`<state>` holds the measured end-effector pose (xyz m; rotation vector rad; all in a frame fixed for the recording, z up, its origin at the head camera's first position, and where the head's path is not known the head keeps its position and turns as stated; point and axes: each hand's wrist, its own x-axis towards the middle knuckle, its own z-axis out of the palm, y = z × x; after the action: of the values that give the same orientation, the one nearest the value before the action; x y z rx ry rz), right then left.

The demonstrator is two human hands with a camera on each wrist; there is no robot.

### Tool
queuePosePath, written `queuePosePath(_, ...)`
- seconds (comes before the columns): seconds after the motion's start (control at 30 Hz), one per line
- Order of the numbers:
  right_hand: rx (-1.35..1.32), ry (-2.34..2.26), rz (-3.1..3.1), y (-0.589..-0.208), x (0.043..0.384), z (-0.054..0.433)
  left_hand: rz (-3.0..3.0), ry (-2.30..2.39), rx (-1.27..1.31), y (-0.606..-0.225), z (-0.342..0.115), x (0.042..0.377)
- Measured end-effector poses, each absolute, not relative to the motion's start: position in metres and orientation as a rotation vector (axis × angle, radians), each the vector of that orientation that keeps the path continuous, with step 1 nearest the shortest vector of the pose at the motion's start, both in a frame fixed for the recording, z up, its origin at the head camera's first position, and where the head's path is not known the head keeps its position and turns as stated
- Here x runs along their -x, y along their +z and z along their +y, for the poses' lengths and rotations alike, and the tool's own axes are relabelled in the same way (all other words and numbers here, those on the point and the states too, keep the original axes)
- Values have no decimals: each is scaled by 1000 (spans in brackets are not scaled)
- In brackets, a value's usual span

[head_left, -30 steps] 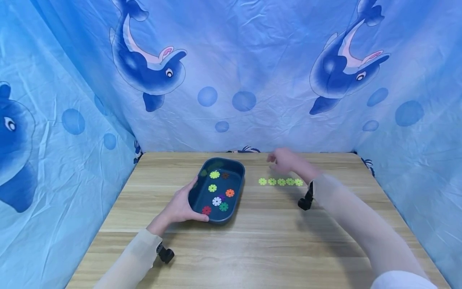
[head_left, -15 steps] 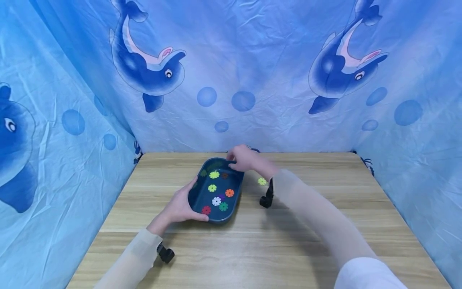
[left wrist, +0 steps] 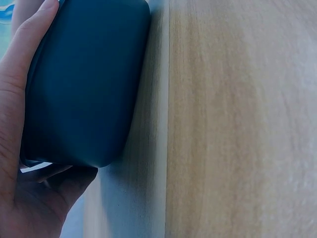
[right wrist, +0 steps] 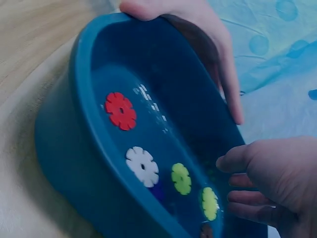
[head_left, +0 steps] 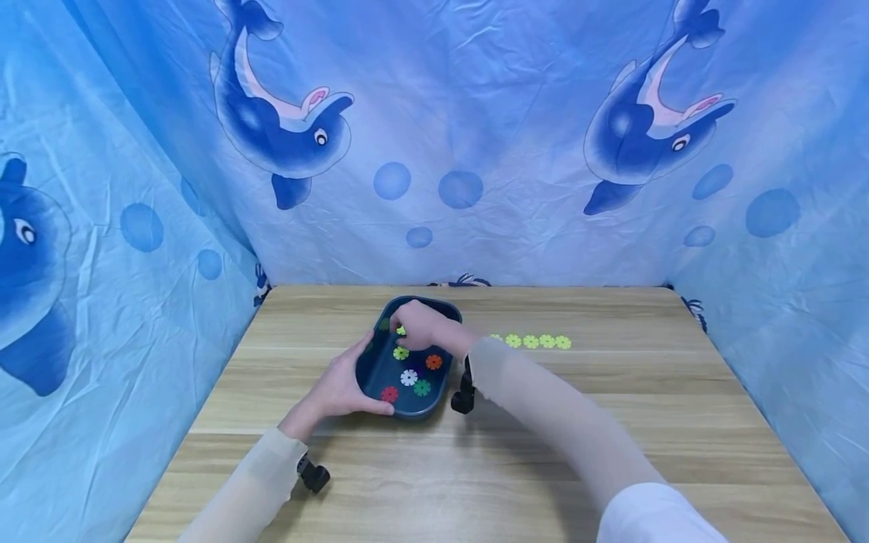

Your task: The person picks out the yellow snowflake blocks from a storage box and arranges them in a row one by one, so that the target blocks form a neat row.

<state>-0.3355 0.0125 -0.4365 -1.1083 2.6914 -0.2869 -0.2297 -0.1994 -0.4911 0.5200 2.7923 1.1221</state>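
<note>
Yellow-green flower-shaped discs (right wrist: 178, 173) lie in the blue oblong tub (head_left: 380, 375) my left hand (head_left: 339, 388) grips, my right hand (right wrist: 277, 183) loose beside one; only my head view shows more, rowed outside.

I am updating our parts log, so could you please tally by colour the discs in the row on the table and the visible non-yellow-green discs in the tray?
Yellow-green discs in row: 5, one partly behind the right sleeve
Red disc: 1
White disc: 1
Orange disc: 1
Green disc: 1
Purple disc: 1, partly hidden
Brown disc: 1, partly hidden
Total: 11
</note>
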Motion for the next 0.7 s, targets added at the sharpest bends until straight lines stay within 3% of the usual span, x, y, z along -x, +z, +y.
queuePosePath(0.7, 923, -153, 2803, -466, 325, -6, 2818, 1120, -567, -493, -200, 231)
